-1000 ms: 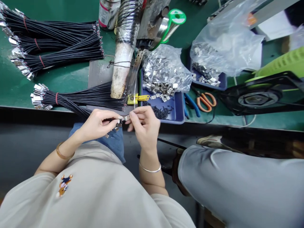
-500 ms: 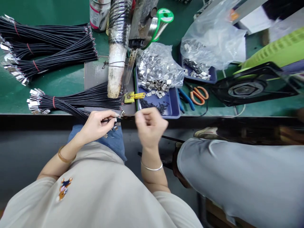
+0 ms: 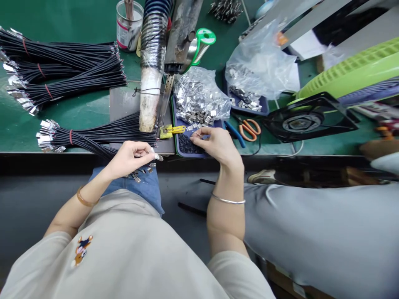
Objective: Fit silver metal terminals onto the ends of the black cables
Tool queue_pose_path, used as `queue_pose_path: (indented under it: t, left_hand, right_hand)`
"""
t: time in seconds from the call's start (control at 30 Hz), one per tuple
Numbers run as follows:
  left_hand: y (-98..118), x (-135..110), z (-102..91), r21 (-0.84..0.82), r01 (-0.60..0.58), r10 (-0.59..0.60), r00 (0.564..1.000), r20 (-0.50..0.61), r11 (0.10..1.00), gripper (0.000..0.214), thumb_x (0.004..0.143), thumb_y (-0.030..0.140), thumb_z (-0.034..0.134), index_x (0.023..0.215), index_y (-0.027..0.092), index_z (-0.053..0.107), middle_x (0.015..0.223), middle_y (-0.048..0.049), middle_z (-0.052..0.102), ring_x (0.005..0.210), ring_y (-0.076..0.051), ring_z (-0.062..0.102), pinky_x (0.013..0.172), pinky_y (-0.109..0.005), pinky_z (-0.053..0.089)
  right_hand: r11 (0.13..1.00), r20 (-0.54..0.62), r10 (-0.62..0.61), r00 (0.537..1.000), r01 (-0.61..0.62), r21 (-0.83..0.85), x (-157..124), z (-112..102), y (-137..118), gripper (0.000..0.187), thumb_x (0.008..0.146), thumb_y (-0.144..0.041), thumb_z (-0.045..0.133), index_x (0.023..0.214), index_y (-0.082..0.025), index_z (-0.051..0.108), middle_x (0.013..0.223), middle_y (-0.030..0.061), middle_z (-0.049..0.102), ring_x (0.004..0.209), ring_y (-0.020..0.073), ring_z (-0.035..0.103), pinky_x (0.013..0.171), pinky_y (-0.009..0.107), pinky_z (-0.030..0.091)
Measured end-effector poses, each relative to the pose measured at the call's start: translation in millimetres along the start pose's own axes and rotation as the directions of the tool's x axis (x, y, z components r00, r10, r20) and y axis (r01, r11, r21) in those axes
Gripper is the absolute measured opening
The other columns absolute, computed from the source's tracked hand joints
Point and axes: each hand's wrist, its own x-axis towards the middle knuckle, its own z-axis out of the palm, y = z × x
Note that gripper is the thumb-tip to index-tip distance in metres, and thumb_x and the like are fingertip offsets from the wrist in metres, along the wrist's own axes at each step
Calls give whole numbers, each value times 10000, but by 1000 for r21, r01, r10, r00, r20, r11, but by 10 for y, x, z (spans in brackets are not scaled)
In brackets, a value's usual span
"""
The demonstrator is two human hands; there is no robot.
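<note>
My left hand (image 3: 129,157) is closed around several black wires (image 3: 102,148) at the bench's front edge, with small metal terminals showing at its fingertips. These wires belong to a bundle (image 3: 99,133) tied with a red band, lying across the bench. My right hand (image 3: 215,143) reaches over the blue tray (image 3: 178,146) and pinches at the loose metal clips (image 3: 195,124) and small black pieces (image 3: 187,145) lying in it. What the fingers hold is too small to name.
More black wire bundles (image 3: 62,66) lie at the back left. A wrapped soldering fixture (image 3: 149,74), solder spool (image 3: 201,39), jar (image 3: 127,25), bags of clips (image 3: 199,97), orange scissors (image 3: 249,128) and a black fan (image 3: 308,120) crowd the bench. Another person's grey leg (image 3: 311,232) is at right.
My right hand left the wire ends by my left hand and moved up and right over the blue tray. My left hand kept its grip on the wires.
</note>
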Motion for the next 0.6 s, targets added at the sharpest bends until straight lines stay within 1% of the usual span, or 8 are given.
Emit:
queue_pose_path:
  t: [0.1,0.27,0.33,0.4,0.5,0.6]
  left_hand:
    - [-49,23,28,-17,11,-12,998,-59,1000,262,813,352,681,693,123,649,519,58,412,498,-54,303,485,-201,246]
    - [-80,22,63,-25,24,-27,992,-124,999,240,792,353,690,757,116,703,599,8,559,546,-77,431,535,-207,356]
    - [-73,17,69,-17,38,-40,990,-134,999,231,785,344,690,765,115,715,620,-1,587,554,-81,448,539,-208,365]
    - [-62,15,72,6,47,-46,990,-131,999,224,785,331,686,759,111,723,597,7,568,544,-78,430,523,-207,341]
    - [-47,13,74,29,59,-56,993,-106,998,227,789,329,681,737,111,722,546,28,509,521,-72,386,502,-210,295]
    - [-38,12,80,17,59,-57,994,-94,998,240,792,343,680,720,116,708,551,34,504,516,-70,385,501,-211,292]
  right_hand:
    - [1000,23,-15,1000,14,6,-12,-13,-9,138,692,-332,638,654,-200,652,657,21,693,560,146,526,644,300,383]
    - [999,-21,-39,999,39,17,-87,10,4,159,721,-350,634,719,-194,668,693,31,711,537,138,503,592,290,356]
    - [998,-45,-67,997,67,15,-101,25,4,175,726,-370,660,752,-198,675,717,34,725,530,138,501,585,289,355]
    - [996,-50,-92,995,92,-5,-97,36,-1,149,727,-350,666,756,-203,677,725,34,731,540,143,514,595,288,359]
    - [992,-27,-119,993,118,-33,-72,41,-15,93,731,-299,641,726,-211,671,727,34,731,582,158,543,623,288,367]
    - [993,-1,-111,994,111,-28,-68,43,-24,78,730,-282,630,715,-213,662,726,25,723,568,148,532,630,286,365]
